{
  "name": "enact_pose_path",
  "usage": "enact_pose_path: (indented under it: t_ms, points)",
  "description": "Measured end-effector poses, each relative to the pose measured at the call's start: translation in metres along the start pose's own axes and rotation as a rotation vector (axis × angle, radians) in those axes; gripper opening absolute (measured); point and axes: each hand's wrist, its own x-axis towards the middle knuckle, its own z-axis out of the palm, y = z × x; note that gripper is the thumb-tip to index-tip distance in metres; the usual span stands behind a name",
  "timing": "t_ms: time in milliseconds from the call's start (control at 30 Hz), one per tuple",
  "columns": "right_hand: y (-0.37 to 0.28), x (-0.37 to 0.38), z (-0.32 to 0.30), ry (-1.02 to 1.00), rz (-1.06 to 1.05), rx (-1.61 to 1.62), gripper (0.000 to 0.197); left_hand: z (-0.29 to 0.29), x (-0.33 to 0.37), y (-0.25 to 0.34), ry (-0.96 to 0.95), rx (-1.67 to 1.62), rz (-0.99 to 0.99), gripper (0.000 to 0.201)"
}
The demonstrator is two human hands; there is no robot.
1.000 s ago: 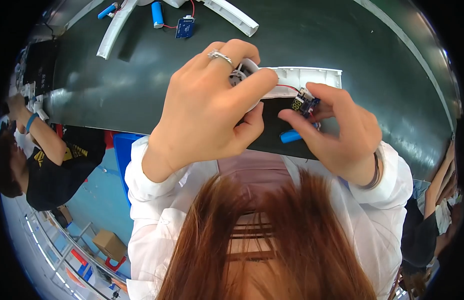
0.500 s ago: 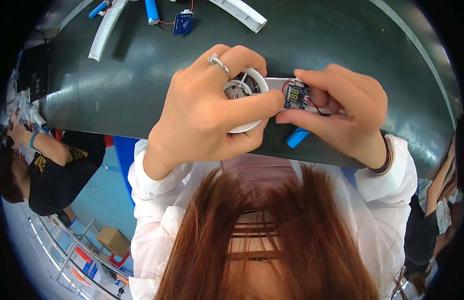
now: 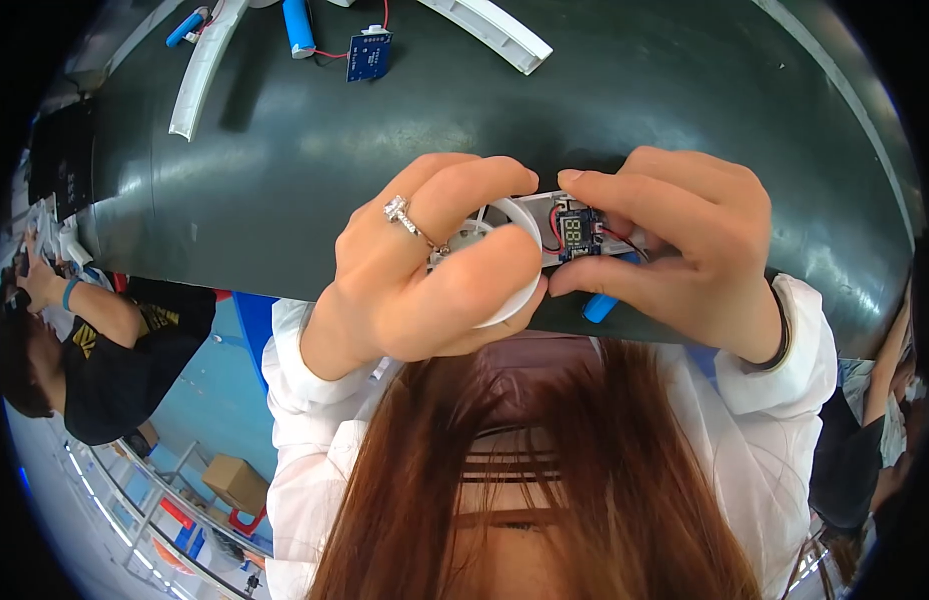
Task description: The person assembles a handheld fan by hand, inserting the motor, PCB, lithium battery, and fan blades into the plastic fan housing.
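Observation:
My left hand (image 3: pixel 425 255), with a ring on it, is wrapped round a white round plastic housing (image 3: pixel 526 235) that looks like a small fan's head; its fingers cover much of the inside. A light-coloured narrow handle part runs from the housing toward my right hand (image 3: pixel 685 235). In that handle sits a small circuit board (image 3: pixel 579 231) with a digit display and red and black wires. Thumb and fingers of my right hand grip the handle around the board. Below them a blue cylindrical battery (image 3: pixel 600 307) shows, partly hidden by the right hand.
On the dark green table (image 3: pixel 285 180), farther off, lie a curved white plastic strip (image 3: pixel 200 80), another white strip (image 3: pixel 495 32), a blue battery (image 3: pixel 298 28) and a blue circuit board (image 3: pixel 369 56) wired to it. Other people sit at left and right.
Both hands and the housing have come slightly nearer to me. My left thumb has drawn back from the circuit board onto the housing.

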Motion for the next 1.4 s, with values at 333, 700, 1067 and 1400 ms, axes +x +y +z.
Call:
enact_pose_path:
  t_ms: [333,700,1067,1400]
  points:
    - [-0.011,0.008,0.002,-0.062,0.111,-0.041,0.053,-0.008,-0.004,0.000,-0.014,-0.065,-0.108,0.063]
    - [-0.020,0.016,-0.004,-0.258,0.096,-0.304,0.048,-0.012,-0.005,-0.002,-0.051,-0.095,-0.123,0.057]
    - [-0.007,0.006,-0.002,-0.186,-0.059,-0.160,0.052,-0.011,-0.008,-0.001,-0.012,-0.078,-0.137,0.053]
    - [-0.041,0.036,-0.009,-0.308,0.200,-0.188,0.049,-0.022,-0.003,-0.006,-0.062,-0.124,-0.175,0.047]
